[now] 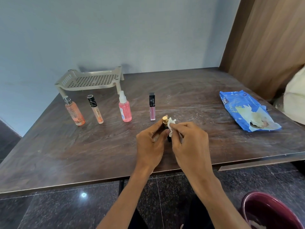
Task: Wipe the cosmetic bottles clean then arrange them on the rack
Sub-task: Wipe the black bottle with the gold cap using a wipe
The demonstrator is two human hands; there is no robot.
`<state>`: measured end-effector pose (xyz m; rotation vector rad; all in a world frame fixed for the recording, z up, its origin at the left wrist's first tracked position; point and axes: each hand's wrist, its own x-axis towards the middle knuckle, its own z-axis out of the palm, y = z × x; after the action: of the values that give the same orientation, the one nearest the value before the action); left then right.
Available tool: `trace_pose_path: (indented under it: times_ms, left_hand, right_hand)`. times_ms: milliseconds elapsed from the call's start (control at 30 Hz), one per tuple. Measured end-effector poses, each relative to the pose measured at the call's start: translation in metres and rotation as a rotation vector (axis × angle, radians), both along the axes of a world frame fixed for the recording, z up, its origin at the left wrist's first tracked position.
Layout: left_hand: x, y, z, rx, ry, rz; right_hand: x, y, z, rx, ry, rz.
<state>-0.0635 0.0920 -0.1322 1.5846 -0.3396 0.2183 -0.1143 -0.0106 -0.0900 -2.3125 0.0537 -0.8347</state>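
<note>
At ten o'clock on the scuffed, dark wood-grain desk (66,154) stands a beige plastic rack (92,80). Its flat shelf is pierced with square holes, and its far legs are partly hidden behind it. In front of it, four things stand upright and apart in a row reaching toward twelve o'clock of the hands. They are a clear bottle of orange liquid (75,113) with a silvery sprayer, a slim peach tube (95,109) with a black marbled cap, a pink spray bottle (125,109) under a cloudy cap, and a square pink gloss tube (152,106) capped in black. Their labels are too small to read.

At five o'clock of the gloss tube, over the desk's middle, is the small bottle (165,120). It is mostly covered, so only its round gold cap and a strip of black body show. Whether its base touches the desk cannot be told. The left grip (151,144) has its fingers curled round the body. The right grip (189,141) pinches a crumpled white wipe (171,124) against the bottle just under the cap.

At two o'clock on the desk lies a flat, crinkled blue wipe pack (244,109) with a pale sheet showing at its opening. A cream bag (295,96) is cut off by the right edge, and a glossy maroon tub (267,212) by the lower right corner.
</note>
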Motion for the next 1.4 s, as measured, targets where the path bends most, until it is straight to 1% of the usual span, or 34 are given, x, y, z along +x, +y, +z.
trace_pose_path:
  times_ms: [167, 267, 333, 467, 600, 767, 833, 1000, 1167, 1400]
  left_hand:
    - [-0.005, -0.001, 0.006, 0.072, -0.071, -0.014]
    - [-0.006, 0.0, 0.006, 0.135, -0.158, 0.009]
    - [-0.006, -0.001, 0.006, 0.171, -0.2, 0.034]
    - [-0.004, -0.001, 0.005, 0.179, -0.178, 0.075]
    - [-0.002, -0.001, 0.007, 0.199, -0.161, 0.095]
    - [-0.005, -0.001, 0.012, 0.208, -0.063, 0.001]
    - [-0.005, -0.001, 0.012, 0.217, -0.05, -0.006]
    - [-0.003, 0.0, 0.007, 0.2, -0.081, 0.056]
    - [-0.002, -0.001, 0.007, 0.215, -0.164, 0.086]
    - [-0.005, -0.003, 0.008, 0.237, -0.202, 0.127]
  right_hand:
    - [0.018, -0.01, 0.005, -0.065, 0.074, 0.005]
    - [0.015, -0.011, 0.002, -0.098, 0.041, -0.006]
    - [0.008, -0.009, -0.003, -0.084, 0.004, -0.025]
    - [-0.002, -0.001, -0.009, -0.045, -0.043, -0.007]
    - [0.002, -0.002, -0.008, -0.035, -0.038, -0.013]
    - [0.01, -0.014, -0.002, -0.012, -0.013, -0.04]
    - [0.012, -0.017, 0.0, -0.006, -0.004, -0.039]
    - [0.009, -0.012, -0.003, -0.011, -0.008, -0.034]
    - [0.002, 0.002, -0.011, -0.05, -0.035, -0.026]
    - [0.011, -0.002, -0.011, -0.177, 0.054, -0.119]
